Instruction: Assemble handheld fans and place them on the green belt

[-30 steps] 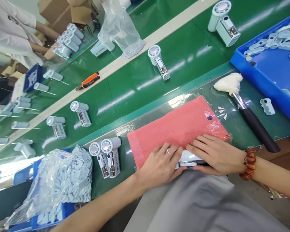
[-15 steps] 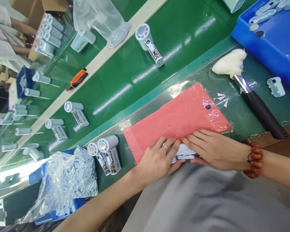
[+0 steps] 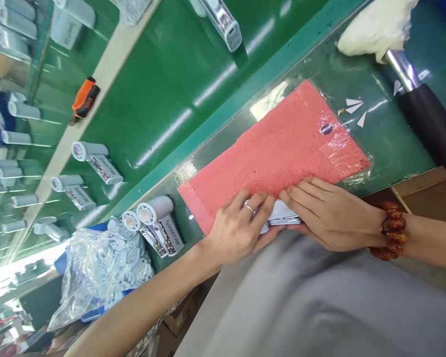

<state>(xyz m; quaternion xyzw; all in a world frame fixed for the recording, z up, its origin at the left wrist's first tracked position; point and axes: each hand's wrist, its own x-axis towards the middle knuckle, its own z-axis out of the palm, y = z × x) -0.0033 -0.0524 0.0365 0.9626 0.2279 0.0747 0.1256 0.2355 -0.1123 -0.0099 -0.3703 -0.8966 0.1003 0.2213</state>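
Observation:
A pale blue fan casing (image 3: 282, 212) lies at the near edge of the red pad (image 3: 271, 148), mostly covered by fingers. My left hand (image 3: 241, 223), with a ring on one finger, grips its left end, fingers bent over the top. Wrapped round the right end is my right hand (image 3: 319, 213), fingers pressed together and thumb below. A dark seam shows along the casing's near side between the hands. Left of the pad, two open fan bodies (image 3: 156, 209) rest side by side on the bench.
A rubber mallet (image 3: 431, 114) with a wrapped white head lies at right, near white paper scraps (image 3: 353, 106). Further fans (image 3: 106, 168) stand on the green belt (image 3: 159, 99). Orange cutters (image 3: 84, 99) sit on the rail. A bag of pale parts (image 3: 107, 263) is lower left.
The view has moved closer and shifted, so the blue tray at right is almost out of frame. Both hands keep their hold on the casing, with little change in the fingers.

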